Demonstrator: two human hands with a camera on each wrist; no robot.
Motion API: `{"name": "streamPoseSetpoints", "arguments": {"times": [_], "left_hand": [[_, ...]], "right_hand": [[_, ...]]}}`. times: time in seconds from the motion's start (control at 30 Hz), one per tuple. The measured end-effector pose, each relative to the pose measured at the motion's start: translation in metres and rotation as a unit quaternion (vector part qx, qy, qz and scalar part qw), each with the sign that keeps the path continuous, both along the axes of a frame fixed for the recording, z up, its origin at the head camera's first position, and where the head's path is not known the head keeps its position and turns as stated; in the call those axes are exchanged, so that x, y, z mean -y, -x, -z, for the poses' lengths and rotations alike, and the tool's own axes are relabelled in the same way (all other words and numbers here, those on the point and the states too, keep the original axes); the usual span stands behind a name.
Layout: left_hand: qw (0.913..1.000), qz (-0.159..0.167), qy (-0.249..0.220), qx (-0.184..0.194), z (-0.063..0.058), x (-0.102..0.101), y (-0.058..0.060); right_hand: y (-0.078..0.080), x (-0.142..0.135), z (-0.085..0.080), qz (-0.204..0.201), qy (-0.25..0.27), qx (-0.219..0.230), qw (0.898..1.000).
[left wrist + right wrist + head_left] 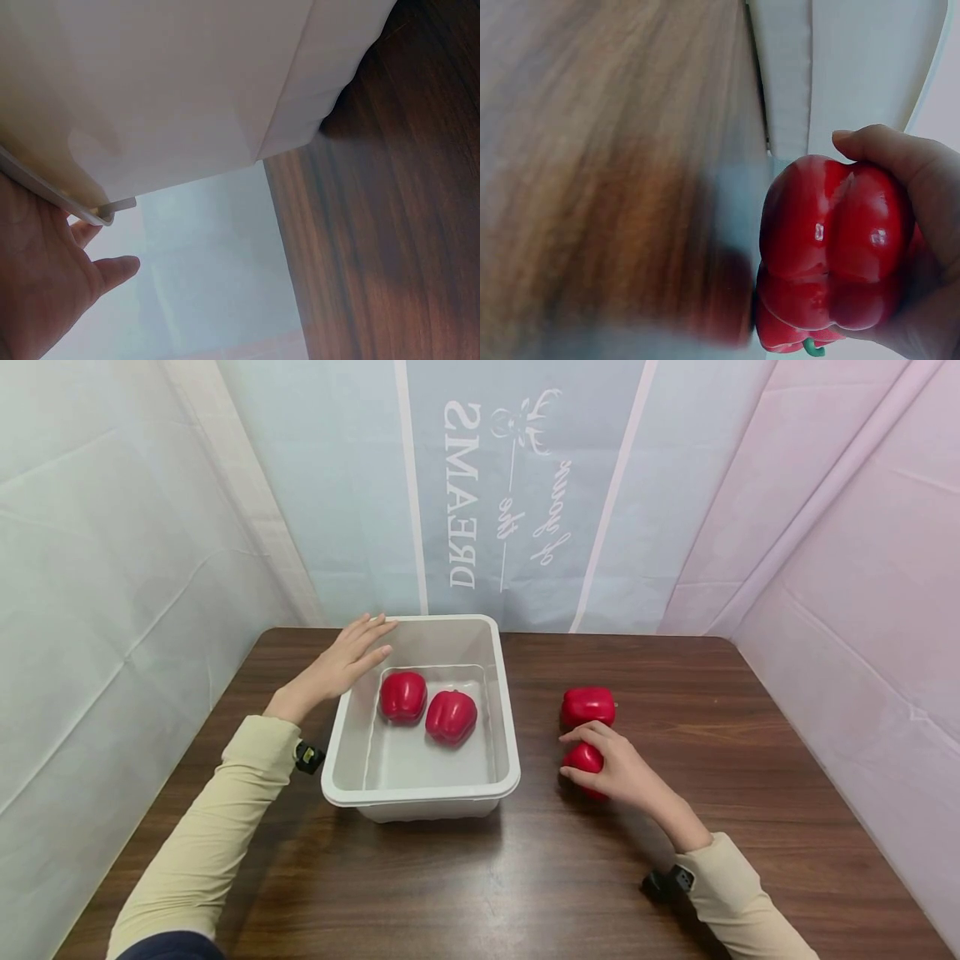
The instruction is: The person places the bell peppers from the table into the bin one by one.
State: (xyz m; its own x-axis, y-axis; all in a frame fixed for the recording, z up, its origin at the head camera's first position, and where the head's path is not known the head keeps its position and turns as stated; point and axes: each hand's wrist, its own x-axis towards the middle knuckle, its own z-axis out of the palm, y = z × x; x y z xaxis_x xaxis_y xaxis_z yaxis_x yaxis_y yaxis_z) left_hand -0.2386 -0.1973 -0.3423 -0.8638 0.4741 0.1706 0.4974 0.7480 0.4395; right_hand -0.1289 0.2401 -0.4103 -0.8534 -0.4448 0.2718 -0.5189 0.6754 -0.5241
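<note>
My left hand (348, 656) lies over the far left corner of a light grey plastic bin (420, 795), its fingers extended at the rim. In the left wrist view the thumb (118, 271) stands apart beside the bin's rim. Two red bell peppers (403, 697) lie inside the bin. To the bin's right, my right hand (618, 767) grips a red bell pepper (583, 760) between thumb and fingers. Just beyond it lies another red bell pepper (588, 706) on its side. In the right wrist view, a green stem (814, 347) shows below the gripped pepper.
A dark brown wooden table (450, 893) carries everything. Pale cloth hangs on both sides, and a blue-grey printed curtain (517, 485) rises behind the table's far edge. Black wrist cameras (667, 883) sit at both cuffs.
</note>
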Motion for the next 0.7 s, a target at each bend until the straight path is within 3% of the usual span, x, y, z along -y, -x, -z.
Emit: {"name": "streamPoseSetpoints", "arguments": {"times": [0.17, 0.7], "left_hand": [[1.0, 0.002, -0.002, -0.003, 0.0, 0.0, 0.0], [1.0, 0.002, 0.002, 0.0, 0.0, 0.001, 0.001]], "right_hand": [[0.004, 0.001, -0.002, 0.0, 0.011, -0.016, 1.0], [0.006, 0.008, -0.017, 0.01, 0.035, -0.008, 0.999]]}}
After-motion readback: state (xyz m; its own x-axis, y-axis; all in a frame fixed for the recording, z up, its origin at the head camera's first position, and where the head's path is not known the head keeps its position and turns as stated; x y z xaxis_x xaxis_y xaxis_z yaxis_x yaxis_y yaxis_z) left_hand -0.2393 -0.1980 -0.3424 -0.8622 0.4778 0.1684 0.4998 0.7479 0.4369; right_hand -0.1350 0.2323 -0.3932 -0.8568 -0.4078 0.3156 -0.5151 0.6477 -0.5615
